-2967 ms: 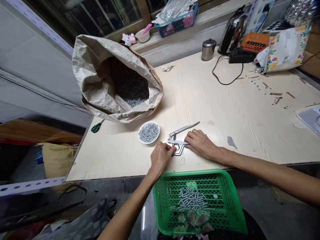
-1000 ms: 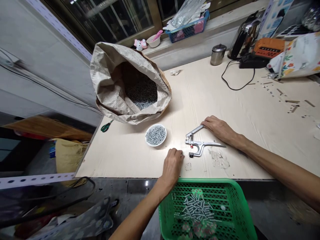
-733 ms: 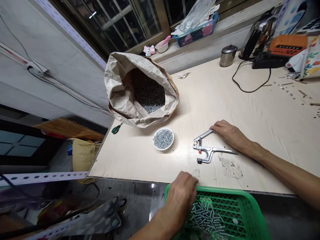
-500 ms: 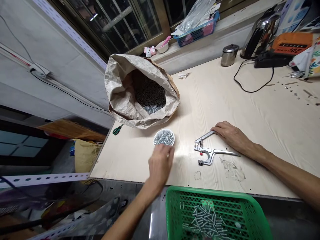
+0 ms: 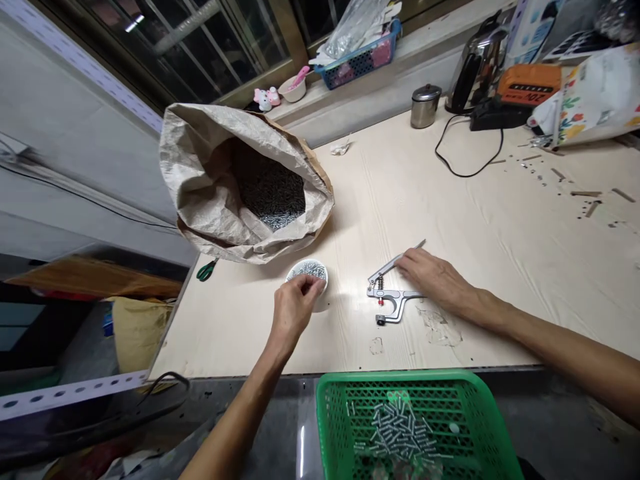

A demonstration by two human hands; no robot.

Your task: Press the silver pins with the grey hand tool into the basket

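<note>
My left hand (image 5: 293, 308) is at the front rim of a small white bowl (image 5: 325, 288) filled with small metal screws (image 5: 310, 269). Its thumb and fingers are pinched together over the bowl; whatever is between them is too small to make out. My right hand (image 5: 435, 275) grips the handles of silver snap-fastener pliers (image 5: 395, 301), which lie on the table with their jaws towards the left. The fingers reach over the upper handle, and the palm hides the end of the lower one. A spring and a red tip show at the jaw.
A large woven sack (image 5: 193, 193) of metal pieces stands open behind the bowl. Green-handled scissors (image 5: 206, 270) lie near the left table edge. Below the front edge is a green basket (image 5: 327, 427) with many screws (image 5: 403, 427). A metal canister (image 5: 425, 107) and black cable (image 5: 463, 175) are further back.
My left hand has come to the bowl and pinched its fingers. My right hand has slid along the upper handle towards the jaw and closed around the pliers. The view has turned right.
</note>
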